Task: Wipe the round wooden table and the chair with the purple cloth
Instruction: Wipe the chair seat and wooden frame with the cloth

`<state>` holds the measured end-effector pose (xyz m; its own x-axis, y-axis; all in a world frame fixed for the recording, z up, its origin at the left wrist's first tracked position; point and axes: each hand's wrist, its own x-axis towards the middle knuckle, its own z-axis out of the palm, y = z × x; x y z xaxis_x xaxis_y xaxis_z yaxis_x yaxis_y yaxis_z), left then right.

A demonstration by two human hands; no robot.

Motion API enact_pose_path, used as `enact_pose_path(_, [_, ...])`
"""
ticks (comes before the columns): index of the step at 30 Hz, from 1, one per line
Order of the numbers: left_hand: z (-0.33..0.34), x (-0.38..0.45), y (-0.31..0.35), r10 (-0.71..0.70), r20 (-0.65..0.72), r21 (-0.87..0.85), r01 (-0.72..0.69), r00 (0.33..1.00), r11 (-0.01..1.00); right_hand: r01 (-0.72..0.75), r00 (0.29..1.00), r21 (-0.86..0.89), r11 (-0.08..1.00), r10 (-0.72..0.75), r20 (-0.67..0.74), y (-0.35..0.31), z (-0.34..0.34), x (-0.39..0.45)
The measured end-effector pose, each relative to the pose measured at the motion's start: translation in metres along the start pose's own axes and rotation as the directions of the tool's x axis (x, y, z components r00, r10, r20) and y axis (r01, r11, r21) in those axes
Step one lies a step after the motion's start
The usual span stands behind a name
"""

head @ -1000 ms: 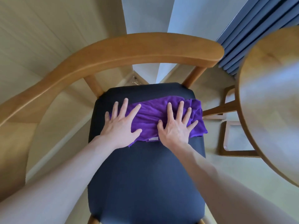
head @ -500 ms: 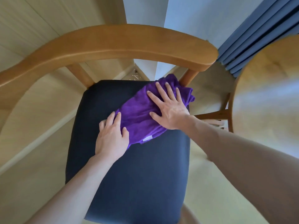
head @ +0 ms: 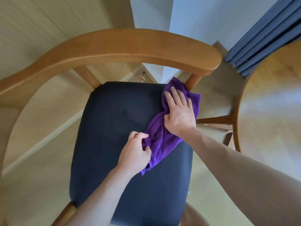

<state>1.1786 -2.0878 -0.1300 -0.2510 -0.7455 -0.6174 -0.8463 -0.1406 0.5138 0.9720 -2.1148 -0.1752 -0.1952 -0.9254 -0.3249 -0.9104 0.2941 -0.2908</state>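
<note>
Two hands on purple cloth (head: 164, 141), bunched along chair (head: 123, 137) seat's right side: right hand (head: 180, 115) flat, pressing it; left hand (head: 136, 154) pinching its near edge. Seat wipe looks underway; backrest & round wooden table (head: 270, 101) prob. left, can't tell.

Prob. home/living rm: wooden armchair (head: 114, 46) w/ dark padded seat under the gripping hands, round wood table (head: 268, 111) right of them, blue curtains (head: 263, 39) beyond, pale wood floor (head: 40, 111).
</note>
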Motion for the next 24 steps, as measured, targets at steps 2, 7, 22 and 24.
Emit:
enact_pose_path(2, [0.006,-0.008,0.0,0.03,0.069,0.036,-0.033,0.997,0.999,-0.021,1.0,0.052,0.998,0.022,-0.007,0.008,0.001,-0.021])
enact_pose_path(7, [0.009,-0.023,-0.005,0.171,0.217,0.213,-0.217,0.961,0.953,-0.115,0.993,0.26,0.959,0.121,-0.004,0.023,0.01,-0.076])
enact_pose_path(22, [-0.072,0.079,-0.014,-0.045,0.167,0.631,-0.072,0.985,0.773,-0.002,0.982,0.447,0.895,0.085,-0.167,-0.051,-0.04,0.016])
enact_pose_path(24, [-0.068,0.079,-0.014,-0.058,0.169,0.636,-0.064,0.984,0.769,-0.07,0.997,0.238,0.969,0.061,0.049,-0.056,-0.031,0.038])
